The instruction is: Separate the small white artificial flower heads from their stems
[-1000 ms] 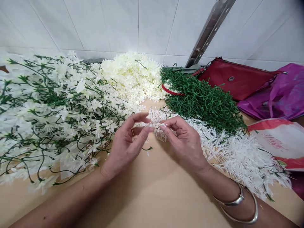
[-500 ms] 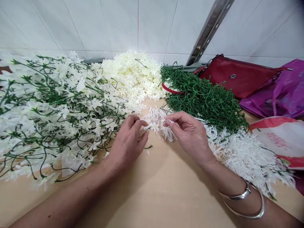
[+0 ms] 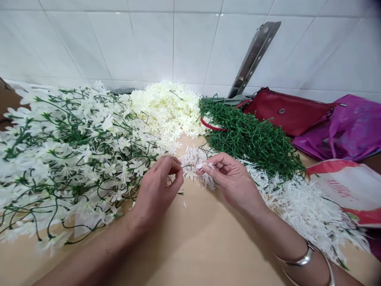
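My left hand point(image 3: 162, 182) is closed in a pinch on a thin green artificial flower stem point(image 3: 186, 166), most of it hidden by the fingers. Facing it, my right hand point(image 3: 233, 178) pinches a small white artificial flower point(image 3: 203, 165) between thumb and forefinger, at the stem's tip. Whether the two pieces are joined I cannot tell. Behind the fingertips lies a bunch of white stamen pieces point(image 3: 192, 155). White flowers on green stems point(image 3: 80, 139) are heaped beside my left hand. A pile of loose cream-white petals point(image 3: 166, 109) sits at the back.
Green plastic stems point(image 3: 253, 139) lie in a heap at the back right, near a red bag point(image 3: 285, 113) and a purple plastic bag point(image 3: 354, 123). More white stamens point(image 3: 312, 214) spread by my right forearm, next to a red-and-white bag point(image 3: 351, 186). A metal rail point(image 3: 253, 59) leans against the tiled wall.
The view has tilted up, showing more wall. My hands have come closer together, and the flower and the stem now meet between the fingertips.
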A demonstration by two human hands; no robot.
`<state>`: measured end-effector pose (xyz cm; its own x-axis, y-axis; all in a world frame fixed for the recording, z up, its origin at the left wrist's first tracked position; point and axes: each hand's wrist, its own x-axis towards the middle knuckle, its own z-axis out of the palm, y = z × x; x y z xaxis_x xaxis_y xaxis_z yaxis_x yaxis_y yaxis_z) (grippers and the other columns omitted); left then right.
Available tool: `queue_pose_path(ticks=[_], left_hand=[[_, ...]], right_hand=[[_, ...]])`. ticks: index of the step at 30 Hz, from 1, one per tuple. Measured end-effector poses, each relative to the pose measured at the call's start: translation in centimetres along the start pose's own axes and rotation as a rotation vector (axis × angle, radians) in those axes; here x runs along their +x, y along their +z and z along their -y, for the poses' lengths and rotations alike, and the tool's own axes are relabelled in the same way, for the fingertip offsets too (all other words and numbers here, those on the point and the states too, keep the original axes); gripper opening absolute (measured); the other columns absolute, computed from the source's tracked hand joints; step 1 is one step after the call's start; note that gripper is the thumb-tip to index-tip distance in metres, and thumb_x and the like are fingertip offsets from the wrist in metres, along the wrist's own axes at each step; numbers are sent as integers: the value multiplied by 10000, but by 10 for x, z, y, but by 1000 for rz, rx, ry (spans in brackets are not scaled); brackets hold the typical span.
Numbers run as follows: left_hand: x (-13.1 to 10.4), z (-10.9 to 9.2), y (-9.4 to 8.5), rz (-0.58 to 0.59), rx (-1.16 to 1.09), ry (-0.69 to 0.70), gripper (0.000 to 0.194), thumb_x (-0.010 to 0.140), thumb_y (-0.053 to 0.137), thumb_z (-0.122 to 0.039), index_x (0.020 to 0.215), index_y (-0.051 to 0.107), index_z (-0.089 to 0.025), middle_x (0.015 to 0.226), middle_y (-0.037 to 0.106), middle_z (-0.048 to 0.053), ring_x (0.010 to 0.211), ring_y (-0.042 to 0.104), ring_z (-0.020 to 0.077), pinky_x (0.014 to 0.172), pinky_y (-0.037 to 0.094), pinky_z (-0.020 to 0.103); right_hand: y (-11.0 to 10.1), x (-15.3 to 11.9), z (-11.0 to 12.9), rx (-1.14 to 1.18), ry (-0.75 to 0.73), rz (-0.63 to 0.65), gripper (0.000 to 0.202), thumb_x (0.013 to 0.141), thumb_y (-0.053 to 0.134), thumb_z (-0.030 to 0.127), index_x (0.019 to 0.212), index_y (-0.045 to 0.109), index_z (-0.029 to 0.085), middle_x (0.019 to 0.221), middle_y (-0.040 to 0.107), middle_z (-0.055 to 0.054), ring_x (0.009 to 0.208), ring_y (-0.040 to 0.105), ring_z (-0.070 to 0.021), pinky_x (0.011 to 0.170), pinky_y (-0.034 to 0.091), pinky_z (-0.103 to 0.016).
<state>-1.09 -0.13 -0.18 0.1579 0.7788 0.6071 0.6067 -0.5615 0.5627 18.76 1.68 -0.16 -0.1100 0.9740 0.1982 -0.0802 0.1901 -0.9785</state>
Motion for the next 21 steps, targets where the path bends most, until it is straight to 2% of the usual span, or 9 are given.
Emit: queue_pose_path(ticks=[2,5,8,11,14,18,21], left_hand=[[1,0,1,12,-175,-165,87,886,604,-112,939,619,-179,856,694,22,756,664,131,708,527,246],[0,2,4,47,-452,-383,191,901,643,-233,1082,678,-181,911,714,41,797,677,140,722,541,250],[1,2,5,41,-668,-489,183,881,682,-295,1015,713,-175,870,704,36,758,663,131,699,533,242],[2,-2,4,51,-766,-519,161,847,719,-303,923,715,-161,736,648,1,651,603,107,612,486,215],[3,-8,1,81,-788,-522,166,837,734,-311,896,726,-156,661,585,-20,604,530,98,555,431,204],[2,-13,0,116,-797,-508,159,856,721,-308,905,758,-161,705,604,-6,589,464,92,521,374,209],[0,-14,2,117,-814,-499,145,845,735,-296,902,772,-167,801,676,29,686,545,118,609,429,231]], right_hand=[[0,0,1,94,46,16,243,750,864,411,805,693,247,725,747,28,685,716,-138,729,530,-273],[2,0,6,163,101,31,281,718,886,439,817,706,247,700,751,28,692,718,-143,735,526,-276],[4,-1,10,204,140,37,282,679,914,420,805,736,241,762,749,22,722,689,-128,738,522,-262],[5,-1,12,274,189,72,276,651,931,409,784,759,239,806,728,20,744,655,-114,744,523,-245],[5,-2,14,318,250,133,285,671,918,433,803,756,239,731,705,18,694,630,-121,701,523,-253],[6,-3,17,366,292,176,257,717,895,403,799,728,226,702,659,28,647,594,-103,641,507,-225],[7,-3,14,406,353,167,265,694,910,371,793,712,224,759,671,27,665,617,-102,668,532,-230]])
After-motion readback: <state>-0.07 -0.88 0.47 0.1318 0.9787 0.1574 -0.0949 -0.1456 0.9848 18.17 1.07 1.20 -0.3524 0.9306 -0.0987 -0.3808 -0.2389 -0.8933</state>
